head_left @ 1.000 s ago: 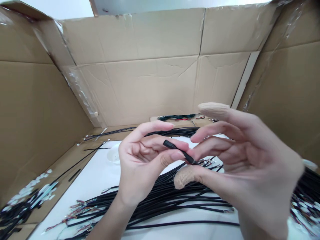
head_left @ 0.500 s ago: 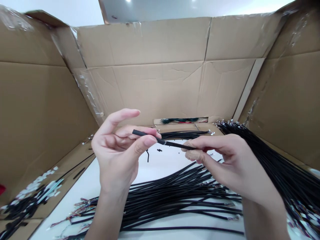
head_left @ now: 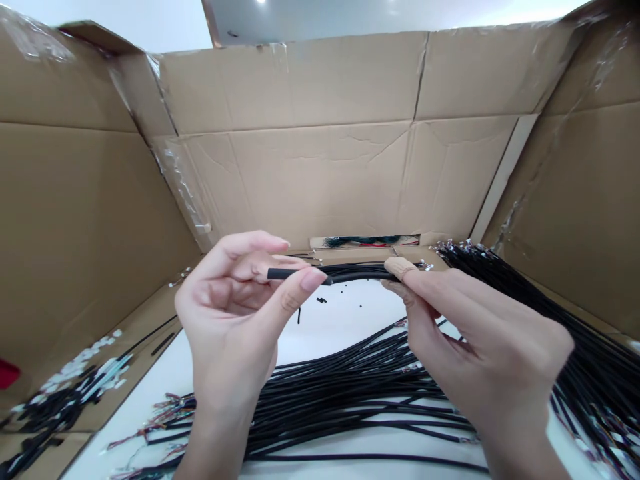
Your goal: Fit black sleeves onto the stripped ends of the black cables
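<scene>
Between the thumb and fingers of my left hand [head_left: 235, 333] is a short black tube [head_left: 280, 274], its blunt end sticking out to the left. My right hand [head_left: 485, 353], with tan covers on the thumb and index fingertips, pinches a black cable [head_left: 363, 276]. The cable runs nearly level from there to my left thumb, in line with the tube; how the two meet is hidden by that thumb. Below both hands a bundle of black cables [head_left: 345, 393] lies across the white surface [head_left: 350, 327], with bare coloured wires at the ends.
Cardboard walls [head_left: 320, 173] rise at the back and both sides. A thick pile of black cables [head_left: 540, 320] lies at the right. On the left are cables with white connectors [head_left: 75, 373]. Small black scraps [head_left: 321, 300] lie on the surface, and more cables are behind my hands.
My right hand has turned and shifted slightly right and up along the cable. The cable and tube are now closer to level. My left hand keeps its pinch, its index finger more curled.
</scene>
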